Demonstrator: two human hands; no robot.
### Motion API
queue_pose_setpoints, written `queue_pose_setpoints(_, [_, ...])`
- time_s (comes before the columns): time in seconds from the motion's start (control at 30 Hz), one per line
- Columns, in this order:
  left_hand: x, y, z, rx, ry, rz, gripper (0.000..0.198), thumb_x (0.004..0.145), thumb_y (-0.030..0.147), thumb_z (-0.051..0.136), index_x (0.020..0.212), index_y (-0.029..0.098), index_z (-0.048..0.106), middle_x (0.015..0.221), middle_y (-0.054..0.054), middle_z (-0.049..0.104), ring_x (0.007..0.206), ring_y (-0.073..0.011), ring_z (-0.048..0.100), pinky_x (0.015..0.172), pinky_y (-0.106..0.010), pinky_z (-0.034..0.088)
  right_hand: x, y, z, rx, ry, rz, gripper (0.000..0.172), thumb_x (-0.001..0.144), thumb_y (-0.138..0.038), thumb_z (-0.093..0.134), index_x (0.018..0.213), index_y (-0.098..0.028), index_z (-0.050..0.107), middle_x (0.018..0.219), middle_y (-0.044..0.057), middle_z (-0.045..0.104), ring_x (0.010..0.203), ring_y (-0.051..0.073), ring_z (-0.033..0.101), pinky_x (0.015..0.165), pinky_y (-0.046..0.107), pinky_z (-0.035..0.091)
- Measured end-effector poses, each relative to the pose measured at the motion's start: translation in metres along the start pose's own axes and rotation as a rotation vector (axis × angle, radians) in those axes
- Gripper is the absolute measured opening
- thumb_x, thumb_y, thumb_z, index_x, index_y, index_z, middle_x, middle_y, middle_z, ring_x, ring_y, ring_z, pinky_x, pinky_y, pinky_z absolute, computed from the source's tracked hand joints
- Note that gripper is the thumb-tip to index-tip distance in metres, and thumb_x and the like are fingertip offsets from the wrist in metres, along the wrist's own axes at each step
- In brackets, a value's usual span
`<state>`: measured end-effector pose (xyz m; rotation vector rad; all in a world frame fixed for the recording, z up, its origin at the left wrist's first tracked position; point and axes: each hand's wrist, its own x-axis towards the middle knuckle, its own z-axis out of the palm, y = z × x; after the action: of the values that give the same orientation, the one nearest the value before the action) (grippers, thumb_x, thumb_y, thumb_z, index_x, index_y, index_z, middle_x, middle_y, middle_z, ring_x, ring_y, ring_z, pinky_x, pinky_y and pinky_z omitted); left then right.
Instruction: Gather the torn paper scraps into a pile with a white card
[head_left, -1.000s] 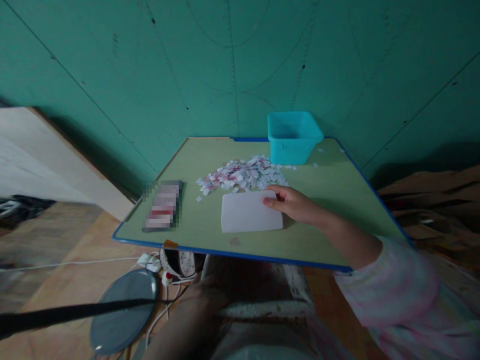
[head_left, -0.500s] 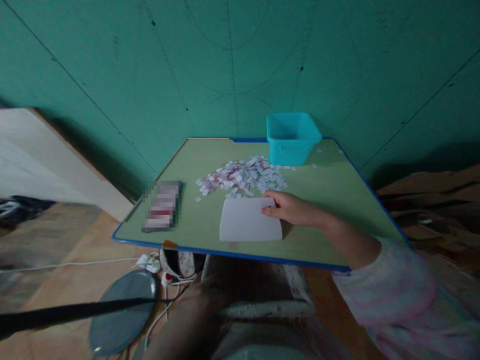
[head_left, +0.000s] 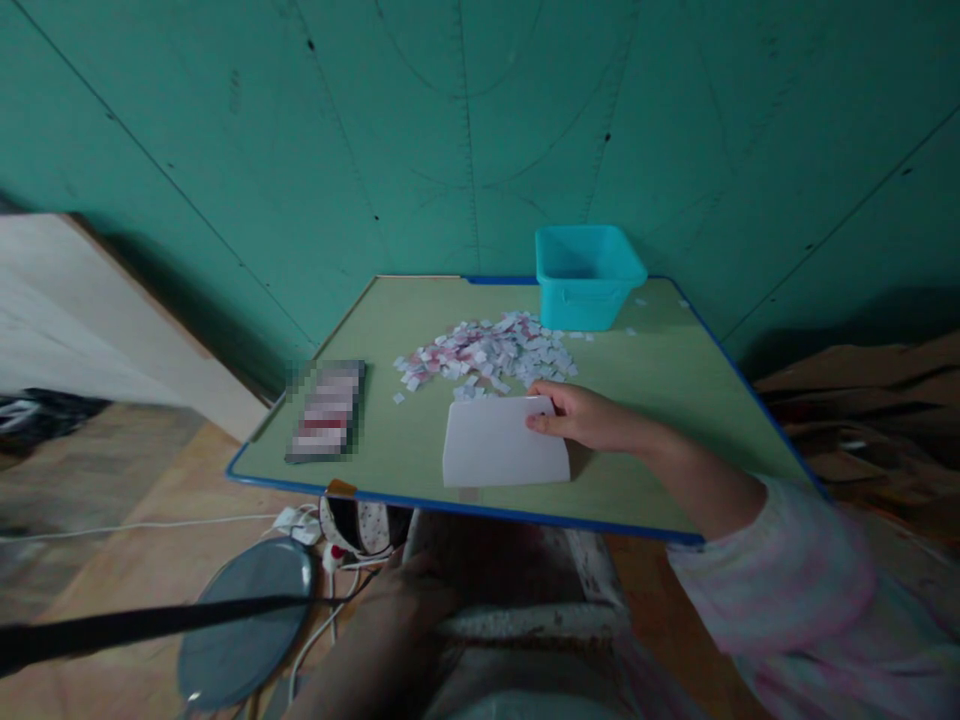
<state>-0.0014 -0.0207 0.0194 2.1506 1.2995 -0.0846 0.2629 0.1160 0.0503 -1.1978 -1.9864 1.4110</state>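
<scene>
My right hand [head_left: 581, 415] is closed on the upper right corner of a white sheet of paper [head_left: 499, 445], which looks folded or bent and lies near the front edge of the table. The thumb rests on top of the sheet, while the other fingers go behind it. Just beyond the paper spreads a heap of small cut paper pieces [head_left: 495, 350], white with some pink ones. Low in the view, below the table edge, my left hand [head_left: 420, 590] is dark and blurred by my lap; its fingers cannot be made out.
A turquoise plastic bin [head_left: 585, 290] stands at the back of the green table [head_left: 645, 400] by the wall. On the left lies a pixelated, phone-shaped object [head_left: 326, 410]. Below are a round grey stool [head_left: 247, 620], white cables and a power strip [head_left: 296, 525].
The white paper's near edge has shifted slightly down and to the right, with my right hand still gripping its corner. Otherwise the view has only moved a little.
</scene>
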Motion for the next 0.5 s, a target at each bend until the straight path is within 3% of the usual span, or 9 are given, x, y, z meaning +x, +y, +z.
queue_pose_setpoints(0.17, [0.0021, -0.0016, 0.0001, 0.004, 0.001, 0.004, 0.019, 0.085, 0.030, 0.050, 0.095, 0.018, 0.062, 0.106, -0.006, 0.061, 0.099, -0.0223, 0.056, 0.086, -0.044, 0.044, -0.0006, 0.0006, -0.0008, 0.016, -0.014, -0.006, 0.015, 0.077, -0.029, 0.054, 0.082, -0.017, 0.047, 0.074, -0.001, 0.048, 0.066, 0.010, 0.046, 0.055, 0.021, 0.036])
queue_pose_setpoints(0.5, [-0.0008, 0.0009, -0.0008, -0.040, 0.020, -0.042, 0.026, 0.084, 0.030, 0.051, 0.108, 0.019, 0.056, 0.112, -0.007, 0.057, 0.092, -0.0206, 0.058, 0.077, -0.040, 0.050, -0.0001, 0.0000, 0.0007, 0.015, -0.039, -0.002, 0.015, 0.077, -0.029, 0.054, 0.083, -0.017, 0.048, 0.073, -0.001, 0.049, 0.064, 0.010, 0.046, 0.054, 0.021, 0.036])
